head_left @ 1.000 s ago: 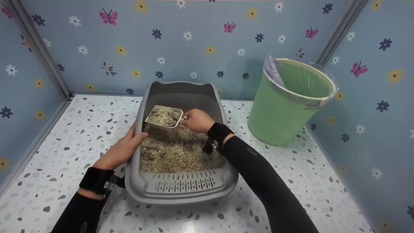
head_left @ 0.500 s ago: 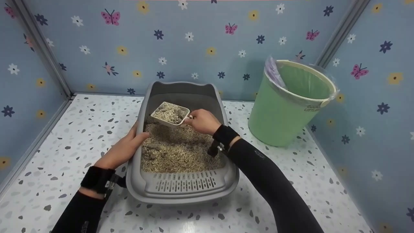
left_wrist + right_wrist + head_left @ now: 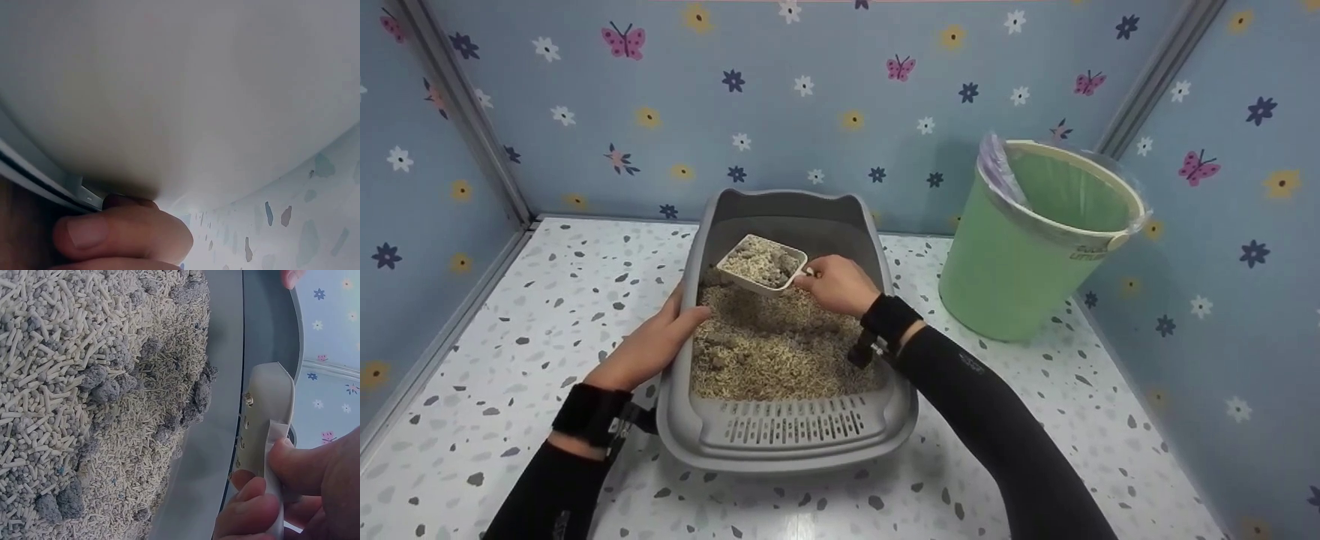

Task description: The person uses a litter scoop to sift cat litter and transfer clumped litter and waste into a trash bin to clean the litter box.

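Observation:
A grey litter box (image 3: 787, 459) holds pellet litter (image 3: 780, 367), with darker grey clumps (image 3: 104, 385) visible in the right wrist view. My right hand (image 3: 844, 285) grips the handle of a white litter scoop (image 3: 269, 394), raised over the back part of the litter. Pellets and grey lumps (image 3: 765, 260) heap up in the scoop; slots show in its underside. On the box's left side, my left hand (image 3: 651, 346) holds the rim, thumb over the edge. In the left wrist view, its fingers (image 3: 129, 233) curl beneath the rim against the outer wall.
To the right of the box stands a green bin (image 3: 1005, 277) lined with a clear bag (image 3: 1001, 174). Flowered blue wall panels (image 3: 810, 105) enclose the back and sides. The floor (image 3: 547, 300) is white with grey specks.
My right hand has moved the loaded scoop slightly right and up, further from the left rim. The left hand keeps its hold on the box.

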A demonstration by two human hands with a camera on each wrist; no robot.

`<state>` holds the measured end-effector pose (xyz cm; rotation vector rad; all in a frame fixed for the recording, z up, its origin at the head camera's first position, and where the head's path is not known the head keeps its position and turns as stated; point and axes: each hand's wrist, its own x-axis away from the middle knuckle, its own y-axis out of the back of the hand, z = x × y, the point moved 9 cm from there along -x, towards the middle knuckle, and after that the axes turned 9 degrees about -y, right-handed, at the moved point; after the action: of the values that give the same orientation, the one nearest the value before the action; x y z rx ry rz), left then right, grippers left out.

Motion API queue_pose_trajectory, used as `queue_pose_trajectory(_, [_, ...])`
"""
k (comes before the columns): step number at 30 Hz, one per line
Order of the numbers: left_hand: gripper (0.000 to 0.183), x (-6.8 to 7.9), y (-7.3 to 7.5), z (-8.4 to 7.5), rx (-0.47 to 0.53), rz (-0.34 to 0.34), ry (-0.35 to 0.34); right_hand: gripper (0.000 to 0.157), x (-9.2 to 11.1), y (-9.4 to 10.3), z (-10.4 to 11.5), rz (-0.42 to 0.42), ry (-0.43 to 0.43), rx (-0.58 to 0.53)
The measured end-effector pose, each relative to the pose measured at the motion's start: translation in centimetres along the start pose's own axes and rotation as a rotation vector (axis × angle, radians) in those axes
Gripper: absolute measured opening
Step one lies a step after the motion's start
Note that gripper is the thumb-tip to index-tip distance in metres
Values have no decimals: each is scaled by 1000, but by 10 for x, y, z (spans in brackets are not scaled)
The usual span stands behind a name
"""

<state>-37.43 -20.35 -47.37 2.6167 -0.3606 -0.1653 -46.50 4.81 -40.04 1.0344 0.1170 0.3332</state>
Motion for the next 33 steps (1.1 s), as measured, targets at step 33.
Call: queue_pose_trajectory(33, [84,-1,0,-1,10,1,-28,37,0,4,-7,-29,41,25])
